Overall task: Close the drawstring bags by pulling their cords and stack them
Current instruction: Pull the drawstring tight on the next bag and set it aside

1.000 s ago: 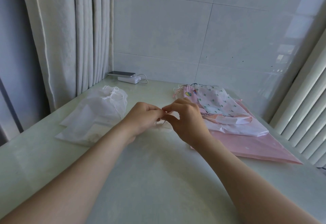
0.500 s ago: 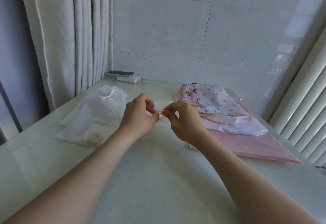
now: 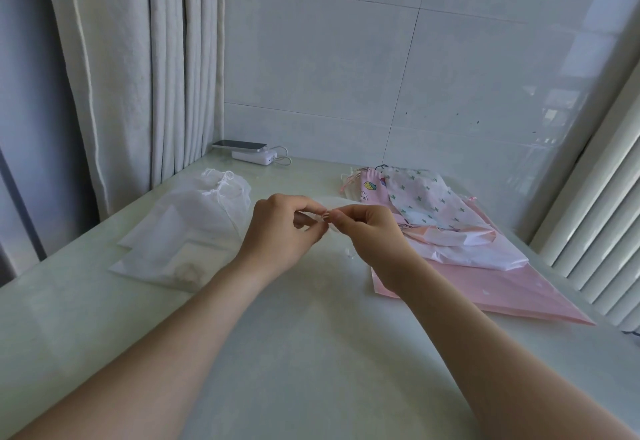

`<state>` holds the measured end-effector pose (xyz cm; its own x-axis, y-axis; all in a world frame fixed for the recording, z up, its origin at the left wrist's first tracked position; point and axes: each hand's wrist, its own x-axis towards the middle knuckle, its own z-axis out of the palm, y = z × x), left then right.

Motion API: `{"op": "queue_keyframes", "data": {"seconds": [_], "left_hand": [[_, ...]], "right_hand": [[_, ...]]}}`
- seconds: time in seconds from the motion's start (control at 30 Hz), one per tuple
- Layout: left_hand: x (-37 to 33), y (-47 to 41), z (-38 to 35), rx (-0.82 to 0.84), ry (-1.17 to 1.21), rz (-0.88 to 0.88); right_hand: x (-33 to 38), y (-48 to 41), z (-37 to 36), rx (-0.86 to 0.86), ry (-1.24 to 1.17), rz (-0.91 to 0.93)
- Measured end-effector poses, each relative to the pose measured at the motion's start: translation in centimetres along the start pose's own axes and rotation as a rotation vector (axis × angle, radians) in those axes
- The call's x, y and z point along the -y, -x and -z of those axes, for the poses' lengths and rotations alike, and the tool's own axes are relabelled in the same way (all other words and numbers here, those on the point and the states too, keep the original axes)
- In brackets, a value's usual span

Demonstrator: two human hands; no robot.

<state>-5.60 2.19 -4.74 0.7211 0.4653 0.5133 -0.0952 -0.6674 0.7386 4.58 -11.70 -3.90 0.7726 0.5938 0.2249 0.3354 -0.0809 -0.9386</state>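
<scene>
Both hands meet over the middle of the bench (image 3: 311, 353), fingertips almost touching. The left hand (image 3: 280, 232) and the right hand (image 3: 370, 232) each pinch a thin cord (image 3: 325, 217) between thumb and forefinger, the other fingers curled in. The cord belongs to a pale bag (image 3: 334, 201) lying flat just behind the knuckles. It is so close in colour to the bench that its outline is hard to follow.

Toward the left edge lies a stack of white bags (image 3: 194, 228), the top 1 gathered shut at its mouth. Toward the right edge lies a loose pile of patterned bags (image 3: 433, 204) on top of a large pink bag (image 3: 485, 284).

In the back left corner a phone (image 3: 242, 145) rests on a white power bank (image 3: 254, 157), next to the curtain (image 3: 138, 76).
</scene>
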Motion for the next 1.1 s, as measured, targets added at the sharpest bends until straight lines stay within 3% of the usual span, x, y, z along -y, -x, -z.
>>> {"op": "queue_keyframes", "data": {"seconds": [0.2, 0.37, 0.5, 0.67, 0.77, 0.9, 1.1], "left_hand": [[-0.1, 0.0, 0.0, -0.064, -0.039, -0.042], [-0.7, -0.1, -0.1, 0.029, 0.002, 0.043], [-1.1, -0.7, 0.9, 0.013, 0.079, 0.139], [-1.6, -0.5, 1.0, 0.192, 0.07, 0.353], [-1.4, -0.4, 0.5, 0.308, 0.113, 0.373], [-0.6, -0.2, 0.2, 0.296, 0.214, 0.302], [-0.4, -0.5, 0.4, 0.315, 0.245, 0.505]], "right_hand": [[0.1, 0.2, 0.2, -0.019, -0.019, -0.025], [0.3, 0.3, 0.2, -0.014, -0.021, -0.028], [0.3, 0.3, 0.3, -0.061, -0.022, -0.016], [0.1, 0.1, 0.4, -0.069, -0.035, -0.023], [0.0, 0.1, 0.1, -0.035, -0.025, -0.013], [0.2, 0.1, -0.1, 0.016, -0.025, 0.012], [0.0, -0.1, 0.1, -0.028, 0.099, 0.046]]}}
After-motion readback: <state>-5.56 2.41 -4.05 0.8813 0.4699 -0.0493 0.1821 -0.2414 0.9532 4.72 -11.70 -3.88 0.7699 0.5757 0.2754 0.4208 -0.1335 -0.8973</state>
